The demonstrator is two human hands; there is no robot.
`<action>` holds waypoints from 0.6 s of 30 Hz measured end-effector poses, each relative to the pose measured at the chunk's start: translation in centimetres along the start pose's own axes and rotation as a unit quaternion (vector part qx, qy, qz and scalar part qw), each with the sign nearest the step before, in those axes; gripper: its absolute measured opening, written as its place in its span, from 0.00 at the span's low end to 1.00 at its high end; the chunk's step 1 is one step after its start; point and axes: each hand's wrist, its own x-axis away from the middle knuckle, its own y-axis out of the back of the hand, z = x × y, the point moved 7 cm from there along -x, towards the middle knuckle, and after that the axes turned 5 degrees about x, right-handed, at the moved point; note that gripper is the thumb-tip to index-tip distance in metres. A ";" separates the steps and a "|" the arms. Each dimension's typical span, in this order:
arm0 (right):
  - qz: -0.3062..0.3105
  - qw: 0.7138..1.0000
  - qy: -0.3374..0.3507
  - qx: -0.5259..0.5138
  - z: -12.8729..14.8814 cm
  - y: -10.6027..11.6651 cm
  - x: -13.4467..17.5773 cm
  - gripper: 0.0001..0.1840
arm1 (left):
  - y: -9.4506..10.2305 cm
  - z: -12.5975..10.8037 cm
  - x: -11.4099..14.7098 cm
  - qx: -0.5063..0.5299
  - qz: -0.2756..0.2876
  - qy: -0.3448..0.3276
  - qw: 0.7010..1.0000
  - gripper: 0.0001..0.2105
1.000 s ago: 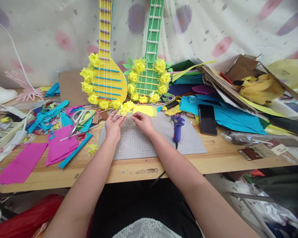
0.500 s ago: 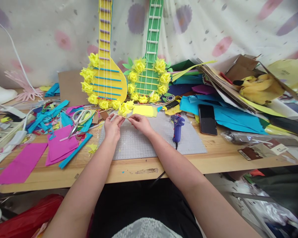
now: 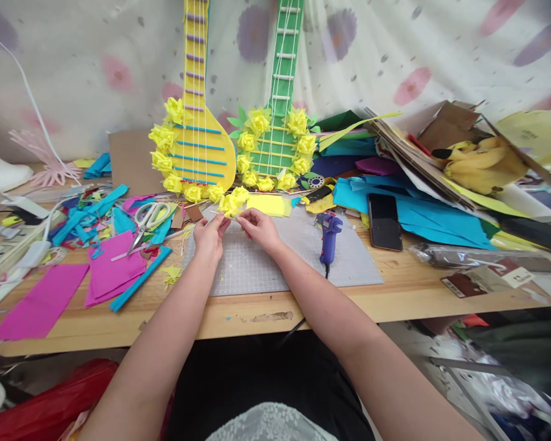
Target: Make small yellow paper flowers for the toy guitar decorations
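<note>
My left hand [image 3: 209,236] is closed in a pinch over the cutting mat [image 3: 252,263], with a thin pale stick end showing at its fingertips. My right hand [image 3: 259,229] pinches close beside it, fingertips nearly meeting the left ones. A small yellow paper piece [image 3: 229,216] lies between the fingertips; its full shape is too small to make out. Just beyond the fingers are yellow paper flowers [image 3: 234,199] and a stack of yellow paper [image 3: 269,205]. A purple glue gun [image 3: 329,239] lies on the mat to the right of my right hand.
A yellow paper guitar [image 3: 206,147] and a green one [image 3: 275,141] lean at the back. Scissors [image 3: 147,223], magenta paper sheets [image 3: 114,269] and blue scraps lie left. A phone [image 3: 384,222], blue paper [image 3: 417,208] and piled cardboard [image 3: 413,153] are right.
The fingertips have shifted slightly and the thin pale-yellow piece that spanned both hands now shows less. The hands stay in nearly the same place; other things have not moved.
</note>
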 end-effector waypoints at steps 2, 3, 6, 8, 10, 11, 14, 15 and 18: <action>0.000 1.000 0.013 -0.010 0.2 0.0 0.0 0.15 | -0.1 0.0 0.0 0.002 0.004 -0.006 1.000 0.19; 0.001 1.000 0.019 -0.009 0.3 -0.1 0.0 0.14 | -0.1 0.0 0.0 0.003 0.009 -0.008 1.000 0.19; -0.004 1.000 0.022 0.012 0.2 0.0 0.0 0.12 | -0.3 0.2 0.0 0.007 0.023 -0.006 1.000 0.17; -0.012 0.999 0.017 0.030 0.0 0.2 0.0 0.11 | -0.4 0.3 0.1 0.007 0.029 0.004 1.000 0.15; -0.015 0.999 0.013 0.044 -0.1 0.4 -0.1 0.12 | -0.5 0.4 0.1 0.004 0.036 0.016 0.999 0.13; -0.015 0.999 0.013 0.048 -0.1 0.4 -0.2 0.12 | -0.5 0.4 0.1 0.003 0.040 0.021 0.999 0.13; -0.011 0.998 0.015 0.052 0.0 0.5 -0.2 0.12 | -0.5 0.5 0.1 0.001 0.045 0.029 0.999 0.12; -0.009 0.999 0.013 0.052 0.0 0.5 -0.2 0.12 | -0.4 0.5 0.1 0.001 0.043 0.029 0.999 0.12; -0.001 0.999 -0.002 0.054 0.0 0.5 -0.2 0.14 | -0.3 0.6 0.0 -0.003 0.034 0.024 0.999 0.13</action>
